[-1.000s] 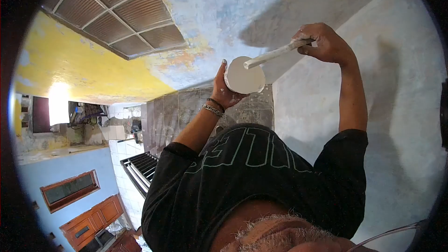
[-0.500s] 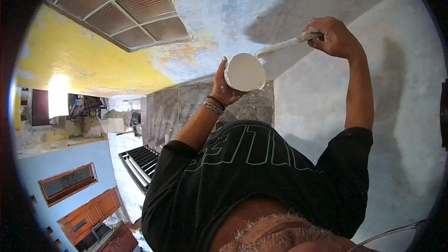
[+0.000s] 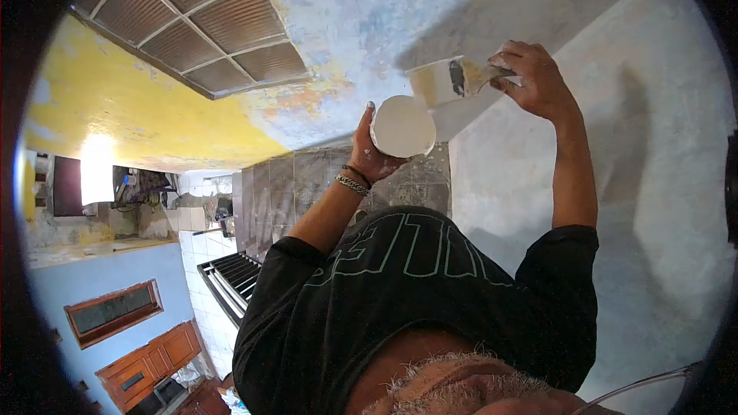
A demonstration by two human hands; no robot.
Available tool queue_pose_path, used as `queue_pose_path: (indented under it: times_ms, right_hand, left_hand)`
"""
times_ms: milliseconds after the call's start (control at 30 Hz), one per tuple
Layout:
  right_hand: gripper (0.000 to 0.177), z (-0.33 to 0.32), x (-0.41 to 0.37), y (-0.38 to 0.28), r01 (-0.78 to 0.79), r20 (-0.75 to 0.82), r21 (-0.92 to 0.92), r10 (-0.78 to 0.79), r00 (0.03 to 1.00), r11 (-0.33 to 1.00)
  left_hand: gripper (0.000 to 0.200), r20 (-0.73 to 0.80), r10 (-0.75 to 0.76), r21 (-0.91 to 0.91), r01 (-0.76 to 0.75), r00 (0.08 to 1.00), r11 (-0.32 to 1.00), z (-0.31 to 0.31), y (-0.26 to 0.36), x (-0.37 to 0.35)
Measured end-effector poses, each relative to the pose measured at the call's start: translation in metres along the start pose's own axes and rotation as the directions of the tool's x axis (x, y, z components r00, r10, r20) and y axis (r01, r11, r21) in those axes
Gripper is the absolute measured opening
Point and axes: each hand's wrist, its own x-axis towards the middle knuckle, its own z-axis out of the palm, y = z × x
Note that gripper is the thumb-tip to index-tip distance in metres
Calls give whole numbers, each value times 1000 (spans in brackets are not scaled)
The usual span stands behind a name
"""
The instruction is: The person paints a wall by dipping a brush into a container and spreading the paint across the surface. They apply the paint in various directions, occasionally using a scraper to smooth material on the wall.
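My left hand (image 3: 369, 146) is closed around the side of a round tub (image 3: 403, 127) whose face is filled with smooth off-white paste. Its thumb lies along the rim, and pale smears mark the fingers. To the upper right, my right hand (image 3: 526, 77) grips the handle of a wide, flat putty knife (image 3: 437, 83). The broad blade is coated off-white, with a dark patch near the handle, and points left, its far end just above the tub's upper edge in this view. Behind the blade is the patchy blue-white wall (image 3: 346, 15).
A paned window (image 3: 192, 23) is set in the wall at upper left, beside a yellow painted area (image 3: 154, 115). Grey floor tiles (image 3: 269, 192) lie below the tub. A black metal rack (image 3: 231, 277) stands at left. Another pale wall (image 3: 507, 161) rises on the right.
The putty knife has turned from edge-on to show its broad face. My right hand has shifted left and slightly down, while the tub has dropped slightly in view.
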Motion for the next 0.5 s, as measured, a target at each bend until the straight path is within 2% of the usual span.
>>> queue_pose_path:
  times_ms: [33,67,100,133,200,233,267,300,333,367,433,467,500]
  right_hand:
    - [28,-1,-1,0,-1,-3,-3,1,1000,1000]
    - [27,-2,-2,-1,-68,-18,109,71,997,992]
    - [26,-3,-3,-2,-132,-26,221,141,990,966]
    - [26,-3,-3,-3,-130,-29,220,139,990,967]
    - [27,2,-4,-7,0,-116,152,18,993,988]
    - [27,4,-4,-9,-1,-122,147,19,992,989]
    - [26,7,-2,-12,66,-143,135,-47,989,989]
    - [25,10,-1,-12,130,-170,109,-110,979,985]
    - [23,18,-4,-7,193,-215,-11,-191,958,981]
    - [20,22,-7,-2,197,-228,-83,-211,951,977]
    - [20,10,-11,-4,56,-172,73,-43,984,996]
    - [21,6,-15,-1,-23,-133,70,32,991,997]
    - [22,1,-21,1,-94,-144,121,111,983,988]
  left_hand:
    - [64,-39,18,-17,-19,999,1000,2,0,1]
    - [64,-36,19,-16,-20,999,1000,-10,0,6]
    - [64,141,-35,-45,42,989,998,-33,2,15]
    - [65,315,-83,-61,107,945,992,-39,4,18]
    - [64,307,-78,-62,102,949,993,-40,3,20]
    - [63,297,-76,-64,99,952,993,-38,2,20]
    - [63,308,-80,-56,102,948,993,-36,1,16]
    - [61,211,-46,-69,62,976,996,-34,0,13]
    - [59,135,-17,-67,27,991,997,-27,1,14]
    - [58,139,27,-58,-19,990,998,-19,1,15]
    - [56,127,108,-67,-100,986,993,-17,0,15]
    - [56,82,141,-89,-133,987,987,-27,0,16]
    - [57,153,74,-116,-56,985,992,-40,3,17]
